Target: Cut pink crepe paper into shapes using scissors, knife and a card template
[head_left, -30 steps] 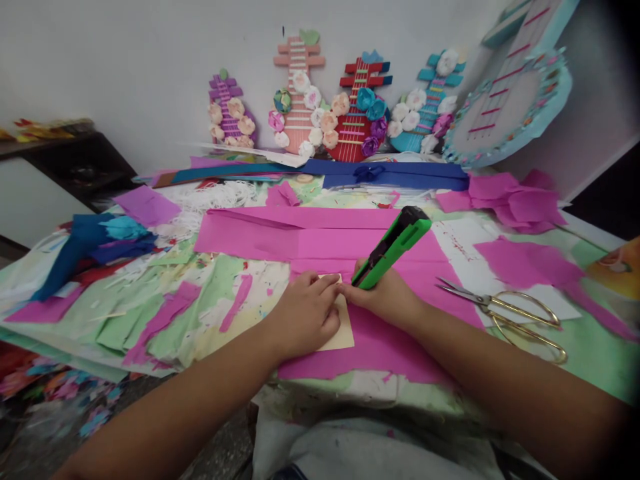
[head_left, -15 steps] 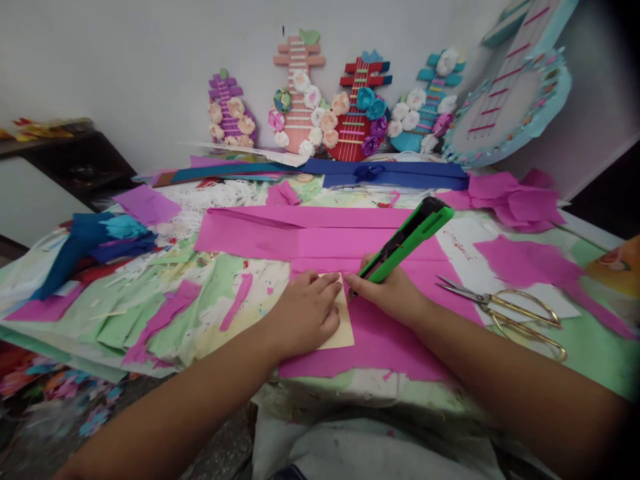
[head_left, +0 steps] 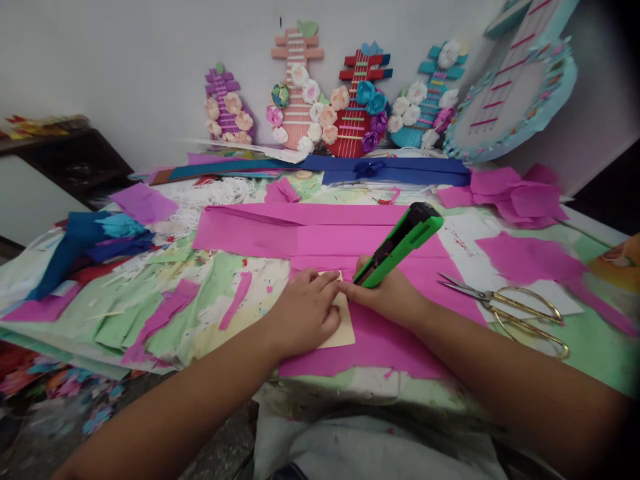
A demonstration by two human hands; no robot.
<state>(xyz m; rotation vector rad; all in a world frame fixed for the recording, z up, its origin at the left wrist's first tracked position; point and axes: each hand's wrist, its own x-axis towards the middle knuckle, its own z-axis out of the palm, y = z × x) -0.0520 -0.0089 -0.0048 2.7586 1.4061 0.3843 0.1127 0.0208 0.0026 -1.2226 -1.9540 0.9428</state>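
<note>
My right hand (head_left: pixel 383 293) is closed around a green and black utility knife (head_left: pixel 403 243), which leans up and to the right. Its lower end is at the right edge of a cream card (head_left: pixel 345 333), and the fingers hide the blade. My left hand (head_left: pixel 309 308) presses down on the card, its fingers partly stretched out and the lower ones bent. Under the card lies a sheet of pink paper (head_left: pixel 395 353). Gold-handled scissors (head_left: pixel 503 307) rest open to the right of my right hand.
Flower-covered paper instruments (head_left: pixel 355 113) lean against the wall at the back. Pink paper pieces (head_left: pixel 525 257) lie on the right. Blue scraps (head_left: pixel 85 247) and white string (head_left: pixel 215 197) are on the left. Folded blue paper (head_left: pixel 420 172) lies at the back of the table.
My right hand has shifted slightly left, and the top of the utility knife has tipped a little left and down. My left hand stays on the cream card.
</note>
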